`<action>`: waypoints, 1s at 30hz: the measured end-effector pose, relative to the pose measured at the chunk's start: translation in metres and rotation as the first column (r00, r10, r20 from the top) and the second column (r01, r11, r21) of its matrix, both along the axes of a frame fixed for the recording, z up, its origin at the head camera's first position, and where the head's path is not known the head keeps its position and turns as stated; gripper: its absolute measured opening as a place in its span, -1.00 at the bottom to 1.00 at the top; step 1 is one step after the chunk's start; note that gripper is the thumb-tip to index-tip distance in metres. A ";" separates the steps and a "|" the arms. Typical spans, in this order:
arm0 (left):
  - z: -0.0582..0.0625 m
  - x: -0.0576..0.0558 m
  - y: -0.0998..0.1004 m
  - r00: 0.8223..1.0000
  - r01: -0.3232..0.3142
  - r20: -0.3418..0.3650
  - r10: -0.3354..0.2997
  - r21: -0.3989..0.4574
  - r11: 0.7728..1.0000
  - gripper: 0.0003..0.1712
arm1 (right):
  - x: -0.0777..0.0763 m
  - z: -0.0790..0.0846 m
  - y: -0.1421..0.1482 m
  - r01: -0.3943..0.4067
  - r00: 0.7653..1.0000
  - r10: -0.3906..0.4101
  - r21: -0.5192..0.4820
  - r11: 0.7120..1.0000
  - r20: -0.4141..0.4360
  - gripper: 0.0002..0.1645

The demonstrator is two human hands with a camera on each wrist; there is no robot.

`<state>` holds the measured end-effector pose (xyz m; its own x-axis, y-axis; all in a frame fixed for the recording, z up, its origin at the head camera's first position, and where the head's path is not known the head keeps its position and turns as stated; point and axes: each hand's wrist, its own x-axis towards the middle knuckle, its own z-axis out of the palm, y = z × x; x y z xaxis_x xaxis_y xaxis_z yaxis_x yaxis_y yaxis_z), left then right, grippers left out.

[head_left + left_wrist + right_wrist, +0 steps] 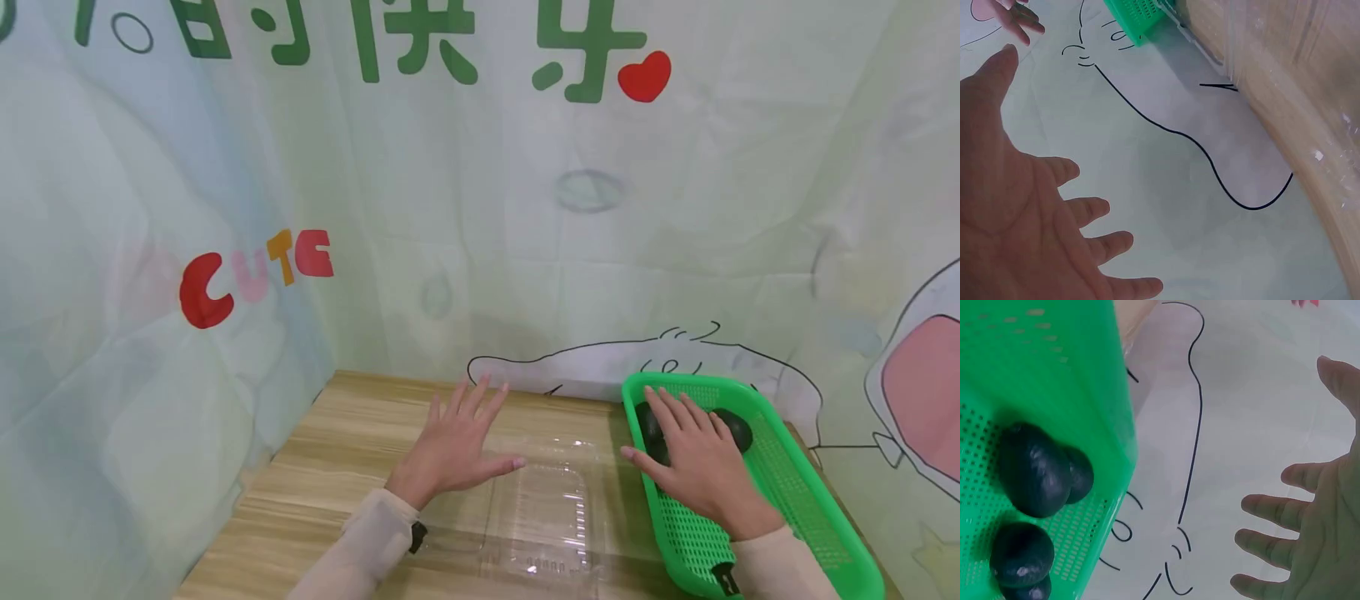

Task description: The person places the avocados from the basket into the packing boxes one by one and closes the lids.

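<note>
Several dark avocados [1035,478] are seen at the far end of a green basket [795,500] by the desk's right edge, directly beneath the right hand [701,467], held flat with fingers spread. The left hand [453,446], likewise spread, is held farther off, over a clear plastic container [543,508].

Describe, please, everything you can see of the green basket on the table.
The green basket is a long, shallow tray of what looks like plastic, its floor and walls perforated with small holes under a solid rounded rim. It lies flat on the right side of the wooden table, beside a clear plastic container. Several dark, rounded, avocado-like fruits rest in its far end. The right hand is spread open above them; whether it touches them cannot be told.
</note>
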<state>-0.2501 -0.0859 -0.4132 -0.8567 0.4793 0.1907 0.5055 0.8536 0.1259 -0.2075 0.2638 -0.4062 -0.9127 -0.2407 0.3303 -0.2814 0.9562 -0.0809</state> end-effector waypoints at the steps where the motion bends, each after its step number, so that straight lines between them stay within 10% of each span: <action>1: -0.002 0.002 -0.001 1.000 0.002 0.005 -0.002 0.007 1.000 0.20 | 0.000 0.001 0.002 0.000 1.000 0.000 0.000 1.000 0.003 0.12; 30: -0.068 0.048 -0.009 0.999 0.003 0.049 -0.004 0.032 0.999 0.25 | -0.034 -0.004 0.046 -0.003 0.989 -0.013 0.102 0.995 0.150 0.10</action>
<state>-0.2022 -0.0951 -0.4809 -0.8637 0.4767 0.1636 0.5011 0.8470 0.1774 -0.2418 0.3101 -0.4106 -0.9513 -0.2611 0.1638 -0.2685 0.9630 -0.0245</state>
